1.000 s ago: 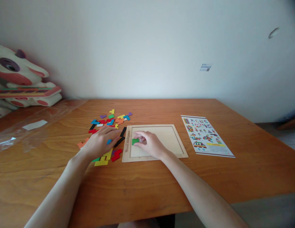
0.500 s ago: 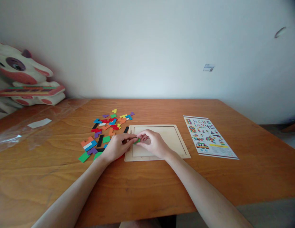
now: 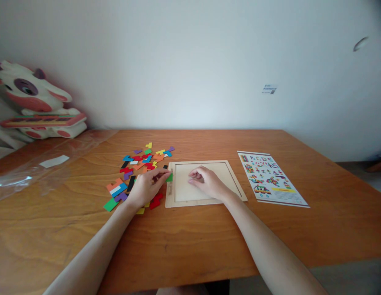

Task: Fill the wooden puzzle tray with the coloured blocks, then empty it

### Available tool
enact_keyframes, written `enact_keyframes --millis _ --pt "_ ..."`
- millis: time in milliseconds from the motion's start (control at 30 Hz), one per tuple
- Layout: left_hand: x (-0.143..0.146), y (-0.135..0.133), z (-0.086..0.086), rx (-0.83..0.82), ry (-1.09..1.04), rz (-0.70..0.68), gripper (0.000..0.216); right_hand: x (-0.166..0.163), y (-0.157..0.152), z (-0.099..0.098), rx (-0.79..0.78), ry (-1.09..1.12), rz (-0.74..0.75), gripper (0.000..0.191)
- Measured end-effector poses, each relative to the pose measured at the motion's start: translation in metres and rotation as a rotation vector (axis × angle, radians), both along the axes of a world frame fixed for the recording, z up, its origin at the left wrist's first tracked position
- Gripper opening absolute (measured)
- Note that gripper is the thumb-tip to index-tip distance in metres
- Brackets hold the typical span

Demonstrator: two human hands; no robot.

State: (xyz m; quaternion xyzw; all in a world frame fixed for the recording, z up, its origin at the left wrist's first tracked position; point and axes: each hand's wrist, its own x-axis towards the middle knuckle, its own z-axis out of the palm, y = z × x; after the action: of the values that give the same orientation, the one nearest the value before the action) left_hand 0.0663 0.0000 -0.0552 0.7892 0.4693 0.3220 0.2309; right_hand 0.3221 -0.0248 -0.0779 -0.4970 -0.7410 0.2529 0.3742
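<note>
A green puzzle piece (image 3: 169,177) is pinched between the thumb and fingers of my left hand (image 3: 150,186), just over the left edge of the wooden tray (image 3: 221,198). Above the tray's bare middle is my right hand (image 3: 208,183), its fingers loosely curled with a small gap to the thumb and nothing visible between them. Flat coloured puzzle pieces lie scattered on the left, among them a red piece (image 3: 156,201) beside the tray and a green piece (image 3: 111,204) nearer the front. My left hand and forearm hide some of them.
A printed pattern sheet (image 3: 272,180) lies right of the tray on the wooden table (image 3: 178,250). At the left are clear plastic wrapping (image 3: 27,176) with a white slip (image 3: 54,161) and a cow-shaped toy keyboard (image 3: 44,119). A wall (image 3: 190,69) rises behind the table.
My hands have moved apart: the right went right over the tray, the left slightly left. The green puzzle piece, earlier between both hands, is now in my left hand alone.
</note>
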Motion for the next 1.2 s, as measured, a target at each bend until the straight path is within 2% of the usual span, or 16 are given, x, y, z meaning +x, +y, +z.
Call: enact_keyframes --millis 267,400,533,767,1000,1100,1200 --pt "0.001 -0.001 -0.001 0.093 0.101 -0.102 0.033 0.058 0.033 -0.01 0.092 -0.107 -0.214 0.017" --pt "0.001 -0.002 0.0 0.127 0.107 -0.164 0.029 0.087 0.055 -0.013 0.091 -0.128 -0.308 0.016" --pt "0.002 -0.006 0.003 0.182 0.106 -0.27 0.023 0.103 0.072 -0.016 0.042 -0.137 -0.388 0.018" --pt "0.008 -0.011 0.006 0.24 0.093 -0.447 0.018 0.112 0.08 -0.007 -0.118 -0.151 -0.354 0.015" --pt "0.01 -0.013 0.005 0.165 0.109 -0.443 0.021 0.115 0.074 0.002 -0.193 -0.218 -0.357 0.007" --pt "0.014 -0.018 0.008 0.095 0.08 -0.438 0.023 0.111 0.069 0.009 -0.213 -0.234 -0.357 0.017" --pt "0.02 -0.025 0.011 0.01 0.042 -0.434 0.023 0.099 0.048 0.021 -0.168 -0.22 -0.343 0.023"
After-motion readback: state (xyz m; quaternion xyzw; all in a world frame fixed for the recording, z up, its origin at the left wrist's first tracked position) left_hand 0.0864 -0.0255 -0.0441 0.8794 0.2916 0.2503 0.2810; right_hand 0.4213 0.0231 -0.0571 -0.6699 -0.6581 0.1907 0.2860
